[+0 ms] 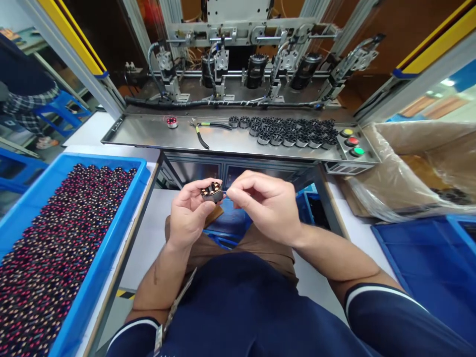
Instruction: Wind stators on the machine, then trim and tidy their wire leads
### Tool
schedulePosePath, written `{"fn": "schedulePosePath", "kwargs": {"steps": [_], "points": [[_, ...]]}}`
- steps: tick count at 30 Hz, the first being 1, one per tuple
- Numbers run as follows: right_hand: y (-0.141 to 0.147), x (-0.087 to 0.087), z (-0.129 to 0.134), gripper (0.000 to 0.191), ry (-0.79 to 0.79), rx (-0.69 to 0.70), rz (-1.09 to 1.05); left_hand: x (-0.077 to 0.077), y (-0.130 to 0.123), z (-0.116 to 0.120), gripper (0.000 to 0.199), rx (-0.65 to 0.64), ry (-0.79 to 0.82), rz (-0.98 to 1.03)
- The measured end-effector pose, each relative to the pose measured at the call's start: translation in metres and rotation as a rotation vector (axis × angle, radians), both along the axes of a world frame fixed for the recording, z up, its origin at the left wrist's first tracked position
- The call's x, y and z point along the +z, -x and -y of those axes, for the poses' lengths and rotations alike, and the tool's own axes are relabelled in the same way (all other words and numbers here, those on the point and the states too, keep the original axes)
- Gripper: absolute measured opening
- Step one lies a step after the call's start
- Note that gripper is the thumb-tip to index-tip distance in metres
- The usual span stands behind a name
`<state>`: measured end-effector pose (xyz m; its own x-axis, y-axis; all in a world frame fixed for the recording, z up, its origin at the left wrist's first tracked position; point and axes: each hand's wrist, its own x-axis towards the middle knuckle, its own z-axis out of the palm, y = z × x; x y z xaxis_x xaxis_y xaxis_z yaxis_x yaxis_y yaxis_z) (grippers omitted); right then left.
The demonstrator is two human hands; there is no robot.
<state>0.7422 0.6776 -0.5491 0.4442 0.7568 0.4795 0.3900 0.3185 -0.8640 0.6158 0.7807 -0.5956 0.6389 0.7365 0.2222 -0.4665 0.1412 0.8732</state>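
My left hand (189,210) grips a small round motor stator (212,192), black with copper windings on top, tilted toward me above my lap. To its right, my right hand (266,203) pinches a thin wire (224,192) that sticks out from the stator's side. Thumb and index finger meet at that wire end. On the metal tray ahead lie side cutters (203,130) with green and black handles, their jaws to the left. A single wound stator with red on it (171,122) stands farther left on the same tray.
Several rows of black stator cores (290,131) line the metal tray (148,134). Behind stands a winding machine (256,69). Push buttons (352,142) sit at right. A blue bin (143,166) full of wound stators is at left, a plastic-lined carton (390,171) at right. A person (26,84) is far left.
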Motion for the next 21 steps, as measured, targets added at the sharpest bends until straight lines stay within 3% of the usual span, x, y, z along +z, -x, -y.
{"fn": "schedulePosePath", "kwargs": {"steps": [3,6,11,15,18,21], "points": [[0.012,-0.009,0.0,0.023,0.13,0.165,-0.361,0.0,-0.004,-0.005,0.037,0.009,-0.021,0.031],[0.021,-0.021,-0.004,0.03,0.142,0.281,-0.657,0.0,-0.006,-0.008,0.035,-0.019,-0.034,0.032],[0.019,-0.038,-0.007,0.035,0.139,0.417,-0.956,-0.002,-0.005,-0.01,0.034,-0.026,-0.072,0.027],[0.009,-0.046,-0.008,0.049,0.149,0.602,-1.098,-0.001,-0.002,-0.012,0.038,-0.057,-0.173,0.048],[0.009,-0.051,-0.009,0.043,0.138,0.718,-1.116,0.001,0.0,-0.013,0.044,-0.12,-0.24,-0.025],[0.01,-0.055,-0.009,0.04,0.093,0.701,-1.028,0.002,0.004,-0.016,0.072,-0.13,-0.276,-0.109]]}}
